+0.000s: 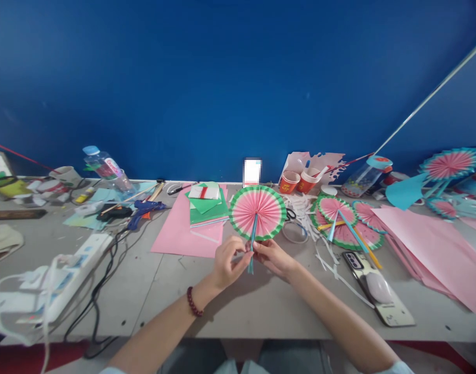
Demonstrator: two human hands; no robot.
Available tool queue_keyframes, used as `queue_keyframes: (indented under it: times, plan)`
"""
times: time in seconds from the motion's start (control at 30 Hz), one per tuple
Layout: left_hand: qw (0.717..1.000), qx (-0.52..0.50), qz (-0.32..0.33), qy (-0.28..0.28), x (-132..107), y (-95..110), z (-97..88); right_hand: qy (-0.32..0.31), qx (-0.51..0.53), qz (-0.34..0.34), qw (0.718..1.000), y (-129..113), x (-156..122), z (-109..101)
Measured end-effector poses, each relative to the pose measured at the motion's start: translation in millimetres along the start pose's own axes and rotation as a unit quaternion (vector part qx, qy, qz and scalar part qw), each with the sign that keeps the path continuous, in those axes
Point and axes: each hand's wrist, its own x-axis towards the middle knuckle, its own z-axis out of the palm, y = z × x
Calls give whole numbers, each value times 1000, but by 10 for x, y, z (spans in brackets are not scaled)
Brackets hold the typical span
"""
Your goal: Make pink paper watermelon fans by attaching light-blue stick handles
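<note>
A round pleated paper fan (243,208), pink with a white ring and a green edge, stands upright above the table in front of me. Its thin blue-green handle runs from the centre down between my hands. My left hand (230,262) pinches the handle from the left, thumb and fingers together. From the right, my right hand (275,257) grips it just under the fan's lower rim, with some of its fingers behind the handle. Pink paper (171,228) and a stack of green sheets (209,210) lie left of the fan.
More finished fans (337,210) and white paper strips (308,213) lie to the right, near a phone (396,306) and large pink sheets (436,249). Red paper cups (289,182) stand behind. Leftward are a blue glue gun (144,212), a power strip (80,275) with cables, and a bottle (109,169).
</note>
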Motion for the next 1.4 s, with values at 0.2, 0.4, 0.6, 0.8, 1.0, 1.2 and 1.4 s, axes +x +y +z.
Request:
queue_keyframes:
  times: [0.2,0.4,0.6,0.8,1.0,1.2,1.4]
  plan:
    - [955,-162,-237,-79,111,-57,-6,-59,65,26,996,-45,-8,-38]
    - [876,-322,-345,-103,158,-146,32,-81,37,51,995,-65,-31,-65]
    - [870,-313,-377,-64,128,-184,12,-87,-33,30,995,-89,-50,2]
    - [854,-349,-386,4,91,-247,60,-42,-41,39,998,-61,-29,24]
    - [831,-325,-444,81,142,-221,74,-18,-58,47,997,35,19,22]
    - [810,-322,-479,102,141,-202,79,119,-303,-88,942,124,62,1]
    - [827,-326,-444,112,137,-197,93,185,-558,-371,718,81,-23,17]
